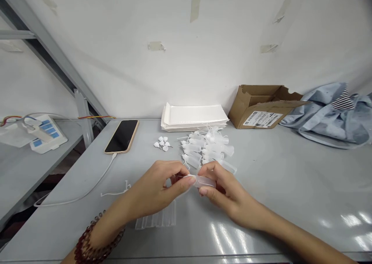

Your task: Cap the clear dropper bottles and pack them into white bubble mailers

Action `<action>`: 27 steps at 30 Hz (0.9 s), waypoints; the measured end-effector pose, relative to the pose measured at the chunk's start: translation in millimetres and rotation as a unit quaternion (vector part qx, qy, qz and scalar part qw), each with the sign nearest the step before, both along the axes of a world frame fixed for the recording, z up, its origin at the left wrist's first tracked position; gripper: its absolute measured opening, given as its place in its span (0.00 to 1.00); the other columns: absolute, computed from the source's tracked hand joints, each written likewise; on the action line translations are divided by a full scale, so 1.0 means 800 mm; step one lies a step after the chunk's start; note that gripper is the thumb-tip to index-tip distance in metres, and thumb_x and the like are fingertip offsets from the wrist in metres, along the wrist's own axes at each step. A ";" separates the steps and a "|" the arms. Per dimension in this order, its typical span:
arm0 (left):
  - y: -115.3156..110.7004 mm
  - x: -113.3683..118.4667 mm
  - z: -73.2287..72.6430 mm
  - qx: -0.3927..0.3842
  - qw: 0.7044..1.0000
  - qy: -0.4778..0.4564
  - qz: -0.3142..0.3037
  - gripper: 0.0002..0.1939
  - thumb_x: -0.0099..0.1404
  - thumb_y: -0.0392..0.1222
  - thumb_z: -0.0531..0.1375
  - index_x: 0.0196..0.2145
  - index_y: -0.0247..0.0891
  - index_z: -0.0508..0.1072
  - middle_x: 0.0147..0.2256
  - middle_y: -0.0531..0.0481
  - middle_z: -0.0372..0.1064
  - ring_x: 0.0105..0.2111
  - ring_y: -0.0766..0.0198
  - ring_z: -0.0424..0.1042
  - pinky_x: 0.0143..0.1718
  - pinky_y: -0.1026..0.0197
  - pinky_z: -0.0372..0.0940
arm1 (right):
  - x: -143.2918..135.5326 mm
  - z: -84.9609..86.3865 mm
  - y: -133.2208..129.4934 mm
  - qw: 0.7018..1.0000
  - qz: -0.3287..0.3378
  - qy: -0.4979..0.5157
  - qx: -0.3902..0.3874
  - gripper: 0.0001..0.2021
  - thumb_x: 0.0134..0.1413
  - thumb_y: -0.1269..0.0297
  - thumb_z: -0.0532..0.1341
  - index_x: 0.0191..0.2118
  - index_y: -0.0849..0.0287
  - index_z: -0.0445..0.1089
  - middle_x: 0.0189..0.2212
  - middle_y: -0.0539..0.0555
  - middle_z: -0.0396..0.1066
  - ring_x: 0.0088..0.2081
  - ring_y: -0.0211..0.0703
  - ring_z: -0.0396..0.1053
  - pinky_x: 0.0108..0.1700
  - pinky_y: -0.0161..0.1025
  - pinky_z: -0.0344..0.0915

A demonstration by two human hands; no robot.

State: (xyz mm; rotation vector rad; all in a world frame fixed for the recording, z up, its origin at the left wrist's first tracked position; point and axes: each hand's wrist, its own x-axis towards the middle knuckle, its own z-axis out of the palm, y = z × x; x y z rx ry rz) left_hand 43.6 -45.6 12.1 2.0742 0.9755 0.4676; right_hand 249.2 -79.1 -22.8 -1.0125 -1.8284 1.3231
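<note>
A small translucent bottle (205, 181) lies level between my hands above the grey table. My right hand (223, 190) grips its body between thumb and fingers. At the bottle's left end, my left hand (165, 184) pinches the white tip, from which a thin needle points left. Behind my hands lies a pile of similar bottles (215, 146) with white tops. Several loose white caps (163, 143) sit to the left of that pile. Below my left forearm is a row of clear tubes or bottles (157, 217), partly hidden by it.
A black-screened phone (122, 136) with a white cable (87, 196) lies at the left. White trays (194, 117) are stacked by the wall. An open cardboard box (261, 109) and blue cloth (331, 117) stand back right. A white strip (114, 193) lies near my left forearm.
</note>
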 end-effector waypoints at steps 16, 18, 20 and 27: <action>-0.002 0.004 0.004 -0.075 0.997 -0.032 0.002 0.20 0.67 0.51 0.52 0.23 0.36 0.68 0.21 0.56 0.57 0.23 0.69 0.58 0.24 0.67 0.54 | -0.004 -0.007 -0.011 0.977 -0.050 -0.026 0.207 0.05 0.62 0.67 0.53 0.43 0.55 0.58 0.29 0.47 0.59 0.26 0.33 0.58 0.27 0.32 0.58; -0.003 0.004 0.003 -0.069 0.997 -0.032 0.007 0.19 0.66 0.51 0.53 0.24 0.36 0.69 0.21 0.55 0.58 0.23 0.69 0.58 0.24 0.67 0.54 | -0.004 -0.002 -0.013 0.997 -0.046 0.050 0.042 0.04 0.62 0.62 0.54 0.40 0.54 0.59 0.24 0.45 0.56 0.23 0.33 0.55 0.25 0.31 0.56; -0.005 0.005 0.001 -0.045 0.998 -0.032 0.013 0.18 0.66 0.50 0.54 0.24 0.36 0.70 0.21 0.55 0.58 0.24 0.69 0.58 0.24 0.67 0.54 | -0.005 -0.001 -0.010 0.977 -0.014 0.173 -0.127 0.08 0.61 0.57 0.55 0.39 0.53 0.57 0.19 0.40 0.49 0.19 0.30 0.46 0.21 0.29 0.50; -0.006 0.008 -0.008 0.115 0.993 -0.026 -0.005 0.14 0.67 0.43 0.55 0.25 0.35 0.68 0.21 0.55 0.60 0.23 0.70 0.59 0.26 0.66 0.55 | -0.004 -0.004 0.006 0.857 0.028 0.314 -0.408 0.13 0.59 0.55 0.58 0.32 0.55 0.53 0.19 0.39 0.45 0.16 0.26 0.34 0.16 0.26 0.37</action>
